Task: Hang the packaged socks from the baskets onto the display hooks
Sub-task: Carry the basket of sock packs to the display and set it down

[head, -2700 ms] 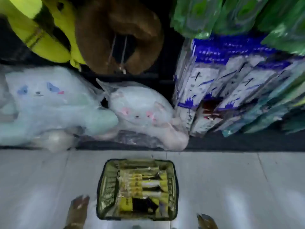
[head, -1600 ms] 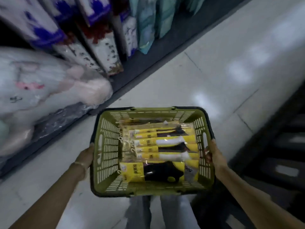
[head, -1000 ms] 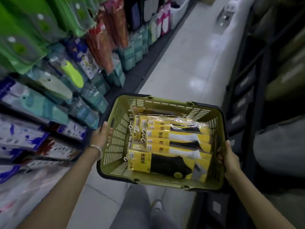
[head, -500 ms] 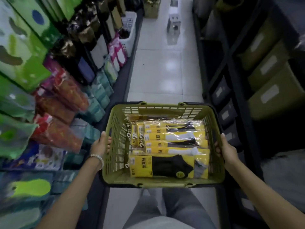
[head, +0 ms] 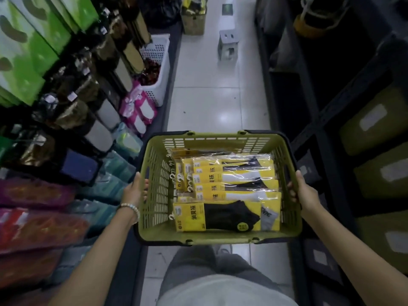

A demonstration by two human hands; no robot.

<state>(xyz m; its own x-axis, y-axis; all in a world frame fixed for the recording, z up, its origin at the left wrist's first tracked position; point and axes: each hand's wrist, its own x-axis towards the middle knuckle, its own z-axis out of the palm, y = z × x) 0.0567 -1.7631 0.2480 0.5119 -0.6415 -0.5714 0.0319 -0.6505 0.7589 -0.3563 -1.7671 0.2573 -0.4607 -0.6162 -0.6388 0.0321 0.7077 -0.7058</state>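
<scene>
Carrying stage only: left hand [head: 133,192] and right hand [head: 305,193] each grip 1 side wall of the green basket [head: 212,238]. All packaged socks [head: 225,191] lie inside it; none hung, no target hooks identifiable.
</scene>
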